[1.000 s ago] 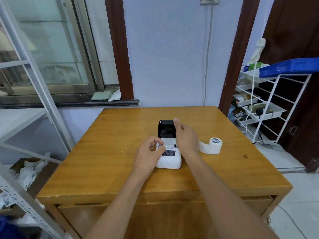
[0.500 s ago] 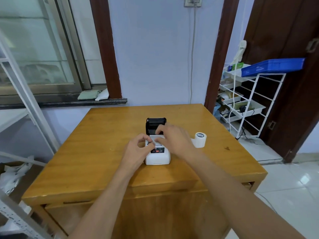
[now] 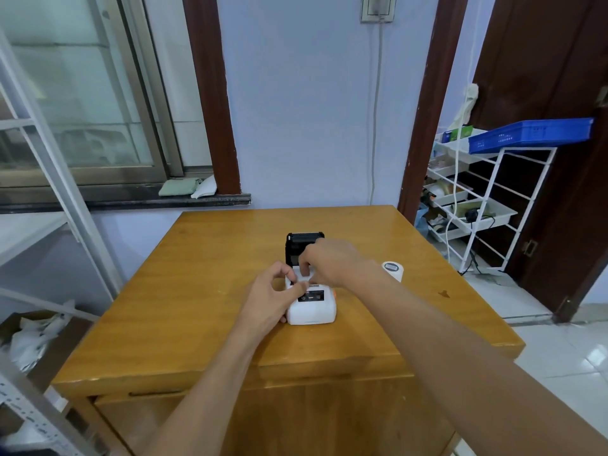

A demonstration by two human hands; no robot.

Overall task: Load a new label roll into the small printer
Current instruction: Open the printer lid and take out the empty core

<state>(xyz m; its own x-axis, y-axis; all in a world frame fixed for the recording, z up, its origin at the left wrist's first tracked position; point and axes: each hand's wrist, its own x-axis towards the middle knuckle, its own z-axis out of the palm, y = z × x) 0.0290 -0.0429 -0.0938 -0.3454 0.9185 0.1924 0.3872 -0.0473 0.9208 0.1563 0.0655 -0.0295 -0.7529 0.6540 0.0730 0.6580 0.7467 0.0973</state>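
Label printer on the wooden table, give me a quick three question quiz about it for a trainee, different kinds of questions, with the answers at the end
1. True or false: the black lid of the printer is shut flat.
2. Which surface does the label roll stand on? A) the table, to the right of the printer B) the windowsill C) the white rack
3. Fill in: both the left hand and the right hand are at the printer's open ______.

Key
1. False: the lid stands raised behind the white body.
2. A
3. Paper compartment, just in front of the lid.
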